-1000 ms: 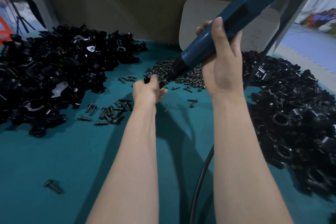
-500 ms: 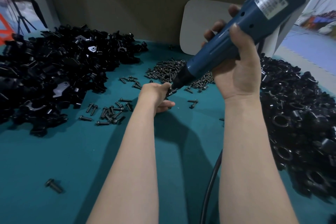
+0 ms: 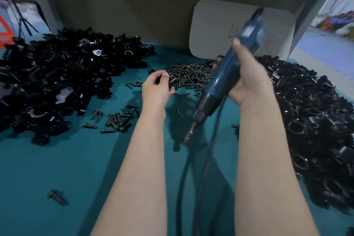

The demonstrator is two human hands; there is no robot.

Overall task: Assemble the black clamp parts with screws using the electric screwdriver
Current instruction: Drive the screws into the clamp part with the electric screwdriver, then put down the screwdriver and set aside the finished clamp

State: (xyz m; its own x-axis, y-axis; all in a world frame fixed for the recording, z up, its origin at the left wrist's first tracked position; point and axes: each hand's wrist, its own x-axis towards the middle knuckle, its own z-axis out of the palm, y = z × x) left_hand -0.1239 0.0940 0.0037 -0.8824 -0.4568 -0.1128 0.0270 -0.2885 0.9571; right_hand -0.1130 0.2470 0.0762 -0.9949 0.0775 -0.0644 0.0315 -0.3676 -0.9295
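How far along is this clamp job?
Done: perhaps the right heap, though I cannot tell. In hand: left hand pinches a small black piece near the screw pile; right hand grips the electric screwdriver, bit in the air. Left: the large left heap.

Your bench [image 3: 57, 168] is covered in teal cloth. At one o'clock a grey board [image 3: 210, 30] with rounded corners stands against the brown wall [image 3: 134, 2]. At ten o'clock you have a tripod [image 3: 20, 20] beside an orange triangle [image 3: 10, 31].
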